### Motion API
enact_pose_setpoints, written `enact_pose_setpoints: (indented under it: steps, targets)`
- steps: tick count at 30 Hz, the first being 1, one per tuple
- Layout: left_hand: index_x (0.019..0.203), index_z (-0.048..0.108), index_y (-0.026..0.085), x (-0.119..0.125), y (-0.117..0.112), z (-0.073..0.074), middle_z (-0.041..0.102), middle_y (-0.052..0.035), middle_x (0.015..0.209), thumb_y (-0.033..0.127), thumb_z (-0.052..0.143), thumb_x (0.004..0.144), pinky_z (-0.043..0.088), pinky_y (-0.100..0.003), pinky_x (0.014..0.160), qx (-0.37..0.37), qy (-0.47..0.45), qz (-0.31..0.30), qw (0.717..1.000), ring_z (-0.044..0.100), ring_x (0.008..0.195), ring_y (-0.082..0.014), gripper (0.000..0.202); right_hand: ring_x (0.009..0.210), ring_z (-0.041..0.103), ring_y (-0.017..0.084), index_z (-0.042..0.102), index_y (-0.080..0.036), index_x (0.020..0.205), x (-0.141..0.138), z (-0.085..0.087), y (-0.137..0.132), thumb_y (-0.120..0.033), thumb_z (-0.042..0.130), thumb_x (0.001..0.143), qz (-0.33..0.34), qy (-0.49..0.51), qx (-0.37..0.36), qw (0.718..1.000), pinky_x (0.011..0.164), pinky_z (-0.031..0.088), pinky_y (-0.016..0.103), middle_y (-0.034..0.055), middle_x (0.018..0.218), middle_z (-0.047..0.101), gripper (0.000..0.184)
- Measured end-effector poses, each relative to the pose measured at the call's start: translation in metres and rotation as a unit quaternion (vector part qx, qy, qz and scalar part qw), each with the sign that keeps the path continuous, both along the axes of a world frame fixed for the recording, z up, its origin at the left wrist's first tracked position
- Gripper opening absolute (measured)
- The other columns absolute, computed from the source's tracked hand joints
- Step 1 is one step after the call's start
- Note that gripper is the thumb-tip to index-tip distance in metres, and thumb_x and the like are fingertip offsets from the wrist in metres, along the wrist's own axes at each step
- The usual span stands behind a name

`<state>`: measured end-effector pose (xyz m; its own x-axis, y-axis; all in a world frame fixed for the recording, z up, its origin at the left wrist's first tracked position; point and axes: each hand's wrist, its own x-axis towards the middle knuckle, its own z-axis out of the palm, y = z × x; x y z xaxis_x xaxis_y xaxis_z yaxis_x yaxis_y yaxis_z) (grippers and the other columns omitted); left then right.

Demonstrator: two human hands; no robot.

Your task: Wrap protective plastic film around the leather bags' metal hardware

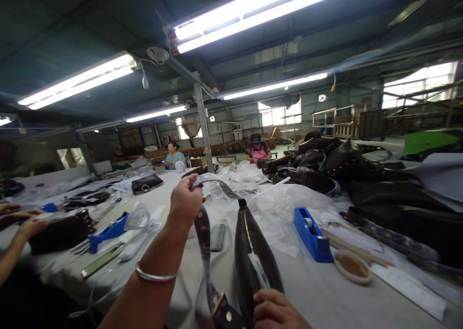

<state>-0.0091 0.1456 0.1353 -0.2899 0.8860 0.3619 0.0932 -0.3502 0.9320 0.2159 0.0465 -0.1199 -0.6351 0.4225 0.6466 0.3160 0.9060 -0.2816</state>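
My left hand [188,197] is raised over the table with its fingers wrapped round the bag strap [202,223]. Clear plastic film covers parts of the strap, which loops down from the hand on both sides. Below it a dark leather handbag [244,244] stands with its gold zipper facing up. A whitish wrapped strip [258,270] lies along the zipper. My right hand [277,312] is at the near end of the bag, fingers curled against its side just by that strip. A strap end with gold-coloured hardware [226,312] hangs at the bag's near left.
A blue tape dispenser [313,237] and a round dish of brown stuff [351,266] are to the right. Dark bags [325,162] pile up behind them. At left, a co-worker's hands [27,225] touch another bag, near a second blue dispenser [108,232]. Two people sit farther back.
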Motion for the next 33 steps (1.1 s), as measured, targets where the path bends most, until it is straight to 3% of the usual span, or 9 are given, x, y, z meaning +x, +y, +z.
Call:
enact_pose_setpoints:
  steps: [4,8,13,17,21,23,26,28,33]
  targets:
    - [0.073,0.058,0.016,0.005,-0.005,0.01,0.051,0.0034,0.057,0.004,0.065,0.062,0.053,-0.03,0.052,-0.097,-0.071,-0.13,0.984,0.048,0.047,-0.0108,0.018,0.113,0.064,0.024,0.07,-0.027,0.105,0.006,0.022,-0.01,-0.045,0.053,0.098,-0.065,-0.015,0.012,0.998,0.102,0.047,0.035,0.0025,0.099,0.076,0.026]
    - [0.064,0.051,0.017,0.014,-0.008,0.018,0.051,0.0009,0.054,0.01,0.064,0.066,0.045,-0.023,0.044,-0.114,-0.127,-0.164,0.972,0.05,0.046,-0.0115,0.015,0.123,0.057,0.032,0.069,-0.024,0.115,0.006,0.053,-0.025,-0.049,0.071,0.083,-0.127,-0.012,-0.022,0.992,0.102,0.046,0.042,0.0093,0.115,0.072,0.041]
    - [0.063,0.052,0.017,0.042,-0.008,0.023,0.055,-0.0007,0.055,0.011,0.066,0.067,0.043,-0.023,0.043,-0.102,-0.159,-0.177,0.966,0.051,0.047,-0.011,0.015,0.126,0.054,0.031,0.046,-0.02,0.145,-0.025,0.096,-0.034,-0.035,0.07,0.082,-0.165,0.115,-0.226,0.953,0.107,0.044,0.047,0.0157,0.139,0.058,0.069]
    - [0.06,0.049,0.018,0.066,-0.007,0.028,0.052,0.0014,0.053,0.008,0.065,0.066,0.04,-0.022,0.044,-0.092,-0.172,-0.19,0.962,0.049,0.046,-0.0092,0.02,0.124,0.057,0.027,0.032,-0.022,0.151,-0.07,0.111,-0.028,-0.025,0.079,0.071,-0.098,0.183,-0.386,0.899,0.105,0.045,0.043,0.0116,0.138,0.058,0.093]
    - [0.059,0.048,0.018,0.073,-0.001,0.031,0.049,0.0033,0.052,0.005,0.066,0.066,0.039,-0.021,0.044,-0.082,-0.176,-0.191,0.962,0.046,0.044,-0.0077,0.023,0.085,0.067,0.02,0.062,-0.017,0.11,-0.093,0.103,-0.029,-0.02,0.076,0.069,-0.066,0.21,-0.505,0.835,0.073,0.053,0.029,0.006,0.098,0.072,0.044]
    - [0.06,0.049,0.016,0.067,0.005,0.032,0.049,0.0032,0.053,0.004,0.065,0.069,0.037,-0.02,0.042,-0.083,-0.178,-0.181,0.964,0.045,0.043,-0.0069,0.022,0.08,0.066,0.019,0.065,-0.015,0.098,-0.086,0.101,-0.035,-0.026,0.076,0.071,0.016,0.224,-0.566,0.793,0.07,0.051,0.027,0.0059,0.09,0.072,0.031]
    - [0.063,0.052,0.014,0.055,0.016,0.028,0.048,0.0033,0.053,0.003,0.063,0.075,0.036,-0.019,0.041,-0.11,-0.181,-0.167,0.963,0.042,0.042,-0.0056,0.02,0.092,0.067,0.02,0.07,-0.015,0.107,-0.058,0.111,-0.044,-0.043,0.08,0.072,0.217,0.215,-0.645,0.701,0.083,0.05,0.03,0.0074,0.096,0.072,0.046]
    - [0.066,0.053,0.014,0.048,0.023,0.024,0.046,0.0054,0.053,0.004,0.064,0.08,0.036,-0.018,0.041,-0.13,-0.179,-0.163,0.962,0.041,0.042,-0.0051,0.02,0.085,0.066,0.016,0.073,-0.016,0.108,-0.037,0.122,-0.047,-0.05,0.082,0.07,0.256,0.207,-0.677,0.658,0.081,0.048,0.025,0.0041,0.089,0.07,0.052]
    - [0.079,0.058,0.013,0.041,0.035,0.015,0.047,0.0078,0.058,0.017,0.068,0.088,0.035,-0.016,0.039,-0.118,-0.177,-0.14,0.967,0.042,0.044,-0.0046,0.014,0.052,0.047,0.006,0.068,-0.014,0.076,-0.008,0.134,-0.047,-0.061,0.08,0.067,0.066,0.208,-0.667,0.713,0.049,0.033,0.016,-0.0014,0.064,0.059,0.05]
